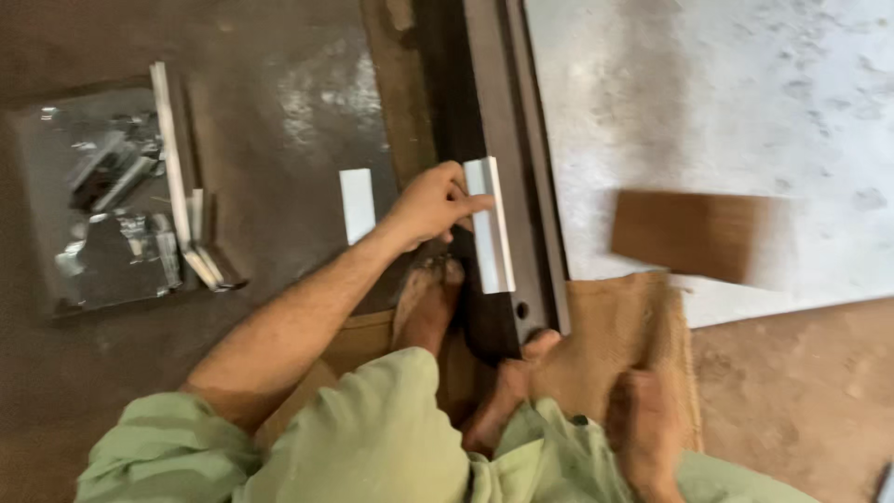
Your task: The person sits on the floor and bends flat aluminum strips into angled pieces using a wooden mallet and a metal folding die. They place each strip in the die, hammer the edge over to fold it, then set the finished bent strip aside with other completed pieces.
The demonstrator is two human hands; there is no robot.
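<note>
My left hand (430, 202) grips a short silvery angle piece (492, 228) and holds it against a long dark frame bar (484, 102) that runs away from me along the floor. My right hand (643, 430) is blurred and rests low on a piece of burlap sacking (619, 321); its fingers cannot be made out. My bare feet (428, 303) press against the near end of the bar. A second short pale piece (357, 205) lies flat on the floor just left of my left hand.
A shiny sheet with loose metal offcuts (112, 200) and long thin strips (169, 149) lies at the left. A brown wooden block (694, 235) sits on a pale slab (736, 102) at the right. Brown floor (801, 391) shows at the lower right.
</note>
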